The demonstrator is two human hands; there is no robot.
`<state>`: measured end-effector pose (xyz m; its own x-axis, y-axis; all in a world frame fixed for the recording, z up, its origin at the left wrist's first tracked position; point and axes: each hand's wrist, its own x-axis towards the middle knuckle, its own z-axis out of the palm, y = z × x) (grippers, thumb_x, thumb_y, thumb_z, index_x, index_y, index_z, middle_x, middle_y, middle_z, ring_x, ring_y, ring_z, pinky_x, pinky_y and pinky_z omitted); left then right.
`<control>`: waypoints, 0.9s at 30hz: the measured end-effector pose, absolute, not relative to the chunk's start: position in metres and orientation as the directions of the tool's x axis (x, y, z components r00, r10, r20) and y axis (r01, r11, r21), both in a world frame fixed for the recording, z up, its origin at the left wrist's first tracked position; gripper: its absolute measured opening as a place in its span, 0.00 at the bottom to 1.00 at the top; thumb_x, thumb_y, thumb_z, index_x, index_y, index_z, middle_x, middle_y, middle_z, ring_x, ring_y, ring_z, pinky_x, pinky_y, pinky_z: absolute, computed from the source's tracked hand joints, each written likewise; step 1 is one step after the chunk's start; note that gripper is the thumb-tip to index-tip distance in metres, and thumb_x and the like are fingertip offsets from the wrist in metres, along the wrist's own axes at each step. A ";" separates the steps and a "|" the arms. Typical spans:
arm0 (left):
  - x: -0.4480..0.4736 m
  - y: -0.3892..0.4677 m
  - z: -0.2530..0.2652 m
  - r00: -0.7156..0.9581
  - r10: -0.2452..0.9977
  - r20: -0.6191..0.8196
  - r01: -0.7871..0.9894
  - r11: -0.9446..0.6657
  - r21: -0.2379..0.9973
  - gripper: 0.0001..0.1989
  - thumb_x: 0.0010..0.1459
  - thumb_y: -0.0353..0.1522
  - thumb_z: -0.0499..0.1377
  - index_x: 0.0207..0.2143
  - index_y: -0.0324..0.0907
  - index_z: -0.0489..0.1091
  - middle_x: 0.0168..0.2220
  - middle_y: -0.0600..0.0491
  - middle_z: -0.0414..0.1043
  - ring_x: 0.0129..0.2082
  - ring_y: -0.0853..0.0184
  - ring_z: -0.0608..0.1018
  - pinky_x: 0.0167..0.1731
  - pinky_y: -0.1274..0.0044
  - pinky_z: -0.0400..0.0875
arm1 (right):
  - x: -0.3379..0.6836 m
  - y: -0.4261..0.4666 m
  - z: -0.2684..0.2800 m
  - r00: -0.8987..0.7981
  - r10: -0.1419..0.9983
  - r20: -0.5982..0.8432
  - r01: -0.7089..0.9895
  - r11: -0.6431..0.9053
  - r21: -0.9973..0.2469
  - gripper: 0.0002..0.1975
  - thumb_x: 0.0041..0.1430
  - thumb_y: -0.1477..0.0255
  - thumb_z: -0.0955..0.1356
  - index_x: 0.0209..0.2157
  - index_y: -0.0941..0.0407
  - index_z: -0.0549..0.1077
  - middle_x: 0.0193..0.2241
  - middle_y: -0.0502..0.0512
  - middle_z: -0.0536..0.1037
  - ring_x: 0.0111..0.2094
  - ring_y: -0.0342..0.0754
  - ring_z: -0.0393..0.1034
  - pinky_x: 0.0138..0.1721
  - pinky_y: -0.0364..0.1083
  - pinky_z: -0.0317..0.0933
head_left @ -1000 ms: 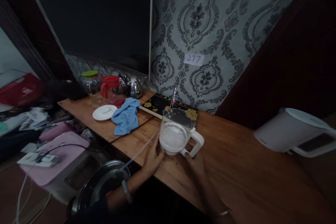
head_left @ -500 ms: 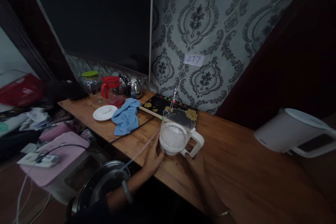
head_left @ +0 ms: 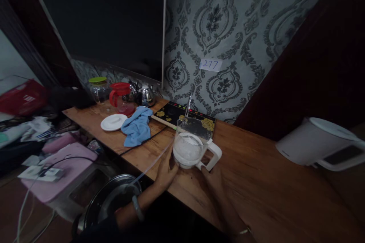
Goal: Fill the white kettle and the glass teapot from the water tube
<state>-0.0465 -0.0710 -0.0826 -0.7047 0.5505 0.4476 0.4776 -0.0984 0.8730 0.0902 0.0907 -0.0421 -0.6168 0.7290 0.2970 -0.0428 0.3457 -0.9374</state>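
A clear glass pitcher [head_left: 189,150] with a white band and white handle stands on the wooden table [head_left: 245,178]. My left hand [head_left: 167,171] is closed around its left side, fingers partly hidden by the glass. At the foot of the white handle, my right hand [head_left: 212,178] presses with its fingertips closed on it. A spout [head_left: 188,107] rises behind the pitcher, from a black panel [head_left: 168,114] with gold flowers and coloured buttons. Whether water runs from it cannot be made out.
Left of the panel lie a blue cloth [head_left: 138,127] and a white lid [head_left: 114,122]. Farther back stand a red-topped pitcher [head_left: 121,97], a green-lidded jar [head_left: 99,90] and a metal kettle [head_left: 146,95]. A white kettle [head_left: 316,142] is at right; a basin [head_left: 94,201] sits below the edge.
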 end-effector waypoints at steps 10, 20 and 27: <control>-0.049 -0.071 -0.089 -0.703 0.554 0.446 0.492 -0.075 0.867 0.36 0.61 0.35 0.60 0.70 0.46 0.54 0.70 0.44 0.58 0.69 0.52 0.63 0.68 0.55 0.56 | 0.091 0.094 -0.046 -0.625 0.728 0.281 -0.034 0.335 -0.942 0.17 0.46 0.65 0.68 0.37 0.55 0.80 0.39 0.60 0.85 0.42 0.62 0.80 0.45 0.56 0.74; -0.049 -0.071 -0.089 -0.700 0.556 0.449 0.493 -0.079 0.867 0.36 0.62 0.34 0.60 0.70 0.46 0.54 0.70 0.44 0.57 0.69 0.53 0.62 0.68 0.56 0.56 | 0.091 0.094 -0.048 -0.619 0.741 0.259 -0.022 0.314 -0.949 0.17 0.45 0.66 0.68 0.38 0.55 0.80 0.39 0.60 0.85 0.42 0.62 0.80 0.45 0.56 0.74; -0.048 -0.072 -0.086 -0.689 0.562 0.456 0.500 -0.086 0.862 0.36 0.63 0.35 0.59 0.71 0.45 0.52 0.70 0.44 0.56 0.70 0.53 0.61 0.69 0.56 0.55 | 0.091 0.092 -0.046 -0.615 0.736 0.283 -0.042 0.328 -0.944 0.17 0.46 0.66 0.69 0.39 0.55 0.80 0.38 0.59 0.85 0.41 0.61 0.80 0.43 0.54 0.75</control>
<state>-0.0478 -0.0717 -0.0858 -0.6895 0.5625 0.4564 0.5003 -0.0857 0.8616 0.0908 0.0918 -0.0457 -0.6148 0.7362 0.2830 -0.0422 0.3276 -0.9439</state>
